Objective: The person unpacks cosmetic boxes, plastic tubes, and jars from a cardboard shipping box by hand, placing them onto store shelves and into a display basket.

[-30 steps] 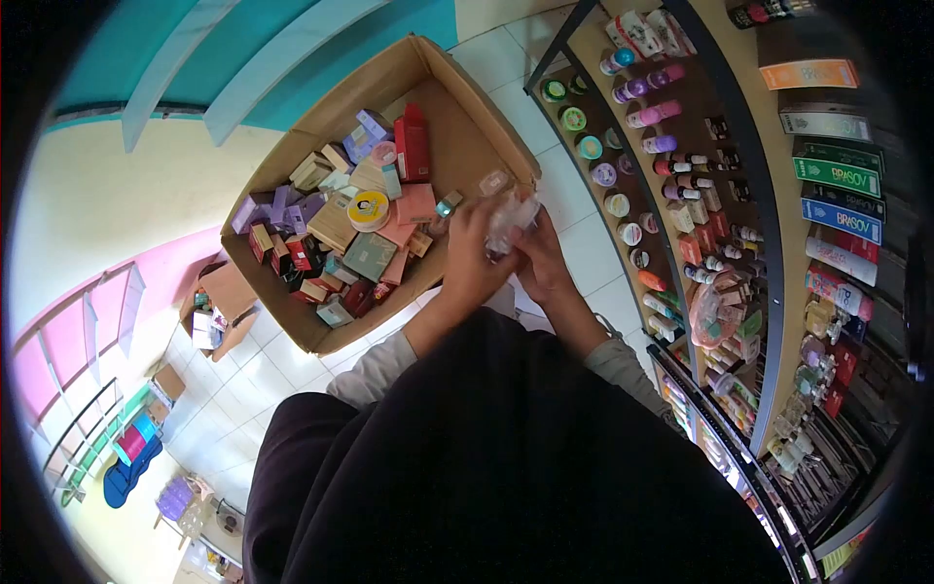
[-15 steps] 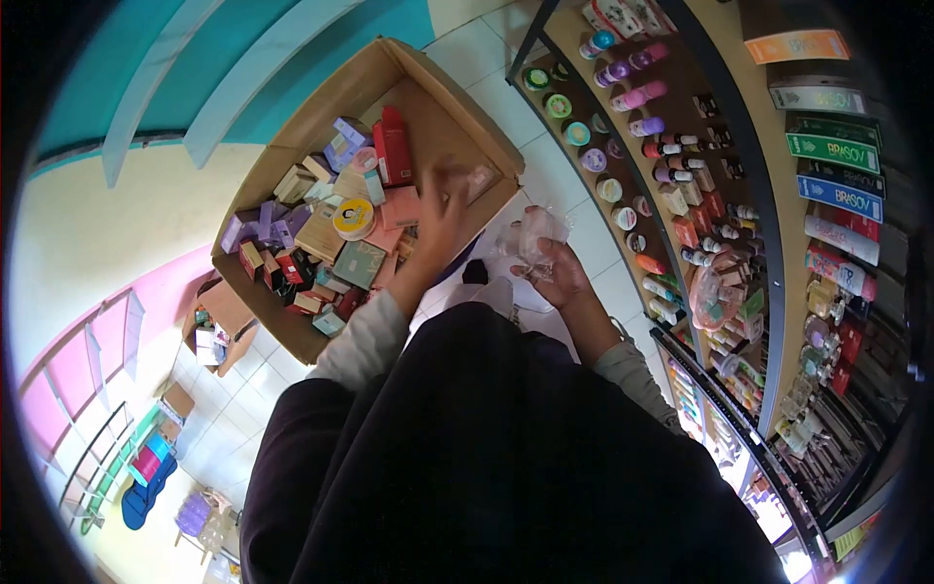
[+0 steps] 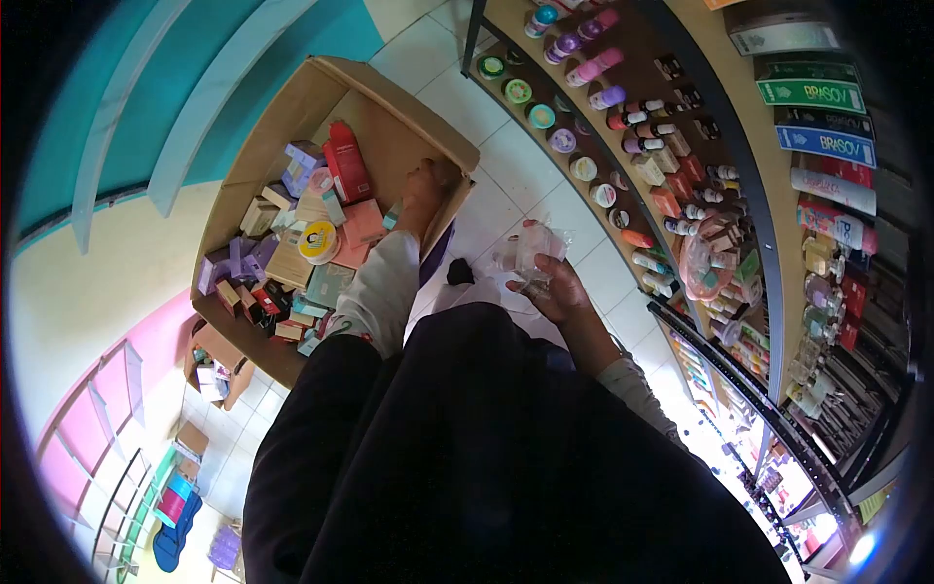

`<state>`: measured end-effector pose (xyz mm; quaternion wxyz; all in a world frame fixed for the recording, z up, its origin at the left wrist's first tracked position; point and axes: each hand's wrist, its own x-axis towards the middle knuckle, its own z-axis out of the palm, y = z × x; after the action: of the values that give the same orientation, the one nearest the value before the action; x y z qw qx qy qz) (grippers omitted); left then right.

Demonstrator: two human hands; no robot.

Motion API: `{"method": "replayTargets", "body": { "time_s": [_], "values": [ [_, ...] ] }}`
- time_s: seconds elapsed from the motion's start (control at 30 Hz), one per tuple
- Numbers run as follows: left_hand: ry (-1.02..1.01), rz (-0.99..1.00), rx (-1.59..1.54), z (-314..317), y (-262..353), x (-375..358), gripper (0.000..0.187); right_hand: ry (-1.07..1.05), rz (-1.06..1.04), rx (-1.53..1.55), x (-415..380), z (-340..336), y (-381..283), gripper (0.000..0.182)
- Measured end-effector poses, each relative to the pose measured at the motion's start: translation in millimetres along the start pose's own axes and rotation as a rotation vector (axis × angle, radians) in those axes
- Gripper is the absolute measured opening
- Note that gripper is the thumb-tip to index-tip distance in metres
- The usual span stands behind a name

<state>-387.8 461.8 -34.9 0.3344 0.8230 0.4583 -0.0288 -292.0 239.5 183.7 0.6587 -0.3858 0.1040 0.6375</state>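
Observation:
My left hand [image 3: 423, 200] reaches into a large cardboard box [image 3: 336, 83], down by its right-hand corner. Its fingers are curled, and whatever they grip is hidden. Outside the box, my right hand [image 3: 561, 290] holds crumpled clear plastic packaging [image 3: 538, 251] between thumb and fingers. Small cosmetic boxes fill much of the cardboard box. Among them are a tall red box [image 3: 346, 164], a salmon-pink box [image 3: 363, 222], a lilac box [image 3: 303, 165] and a grey-green box [image 3: 330, 284]. A round tub with a yellow lid [image 3: 318, 241] lies on top of the pile.
Shelves of jars, bottles and tubes [image 3: 603, 97] stand along the right, with several BRASOV boxes [image 3: 825, 142] on the outer shelf. A smaller carton [image 3: 229, 352] sits on the tiled floor [image 3: 501, 185] at left. Pale slats [image 3: 204, 107] cross the teal wall.
My left hand has gone from spread and blurred over the pile to curled in the box's corner. The view has shifted, so the box appears further left. My right hand still holds the plastic.

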Motion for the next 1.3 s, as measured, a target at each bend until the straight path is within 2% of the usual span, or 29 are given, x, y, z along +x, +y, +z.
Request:
{"method": "replayTargets", "body": {
  "time_s": [0.03,0.13,0.2,0.27,0.3,0.37,0.43,0.57,0.67,0.77,0.8,0.87,0.9,1.0,1.1,1.2,1.3],
  "values": [
    [-0.03,-0.072,-0.023,-5.3,4.1,-3.1,0.038,0.003,-0.006,0.003,-1.7,-2.7,-0.3,0.058],
    [0.148,0.037,-0.058,-29.4,4.8,-18.4,0.032,-0.014,-0.025,0.046,-5.5,-5.2,-0.2,0.056],
    [0.065,-0.041,-0.233,-59.2,1.0,-25.6,0.026,-0.027,-0.044,0.068,-10.0,-5.1,-1.7,0.055],
    [0.118,-0.045,-0.54,-89.3,27.2,-46.9,0.024,-0.033,-0.067,0.068,-14.9,-4.4,-6.0,0.054],
    [0.217,-0.014,-0.757,-109.5,45.7,-66.1,0.026,-0.029,-0.086,0.044,-19.2,-1.6,-9.7,0.054],
    [0.181,0.048,-0.954,-142.5,89.8,-98.7,0.03,-0.025,-0.121,-0.004,-28.3,7.0,-19.5,0.055],
    [0.089,0.104,-1.057,-146.9,122.8,-129.1,0.037,0.042,-0.161,-0.191,-35.7,7.2,-26.2,0.059],
    [-0.149,0.139,-1.032,-119.0,181.5,-173.4,0.05,0.068,-0.28,-0.514,-54.9,-0.2,-39.1,0.068],
    [-0.377,0.062,-1.138,-88.6,204.0,-188.0,0.056,0.063,-0.228,-0.756,-76.8,-7.6,-53.8,0.073],
    [-0.584,-0.047,-1.306,-79.1,239.6,-209.8,0.055,0.112,-0.674,-1.097,-93.0,-45.1,-49.7,0.079],
    [-0.646,-0.075,-1.336,-73.9,243.8,-211.2,0.053,0.049,-0.491,-0.964,-105.8,-51.2,-57.2,0.085],
    [-0.733,-0.154,-1.379,-58.2,248.2,-212.8,0.047,0.078,-0.334,-0.827,-132.8,-58.4,-72.3,0.08],
    [-0.741,-0.137,-1.362,-50.4,255.2,-218.0,0.047,0.086,-0.253,-0.755,-143.9,-64.3,-76.3,0.077],
    [-0.736,-0.087,-1.326,-23.4,275.4,-233.2,0.047,0.155,-0.242,-0.755,-164.1,-94.0,-79.2,0.066],
    [-0.7,-0.078,-1.323,15.2,295.4,-249.3,0.048,0.312,-0.326,-1.071,-185.9,-117.0,-86.3,0.064],
    [-0.689,-0.112,-1.347,48.4,318.2,-264.4,0.051,0.494,-0.499,-1.212,-192.3,-158.5,-76.8,0.061],
    [-0.716,-0.079,-1.387,79.4,330.7,-275.6,0.053,0.569,-0.497,-1.361,-204.5,-194.6,-78.3,0.056]
  ]
}}
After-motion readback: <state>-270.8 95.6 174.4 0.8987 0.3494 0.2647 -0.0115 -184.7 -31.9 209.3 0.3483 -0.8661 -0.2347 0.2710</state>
